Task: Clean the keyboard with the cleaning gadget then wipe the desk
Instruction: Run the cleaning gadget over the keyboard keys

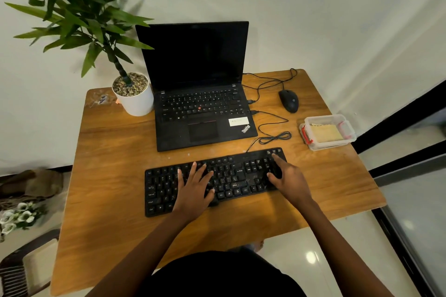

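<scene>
Resting both hands on the black keyboard (231,178), I hold nothing in either. My left hand (193,190) lies flat over the letter keys with its fingers straight and spread. My right hand (287,181) sits on the number pad at the far end, forefinger stretched toward the top corner and thumb out to the side; its other fingers are hard to make out, but I see no tool in them. The keyboard lies slightly slanted on the wooden table (115,164), in front of the open laptop (200,113), and pale specks show on some keys. I judge the task barely begun: I seem to be steadying or squaring the keyboard, with the cleaning not yet started. I can't pick out the cleaning gadget for certain. My best guess is the yellowish thing (325,132) in the clear box (330,144) with red clips, well to the right near the table's edge. Next I'd lift my right hand off the keys and reach for that box, keeping clear of the looped cable (275,136) between it and the keyboard, while my left hand pins the keyboard down.
</scene>
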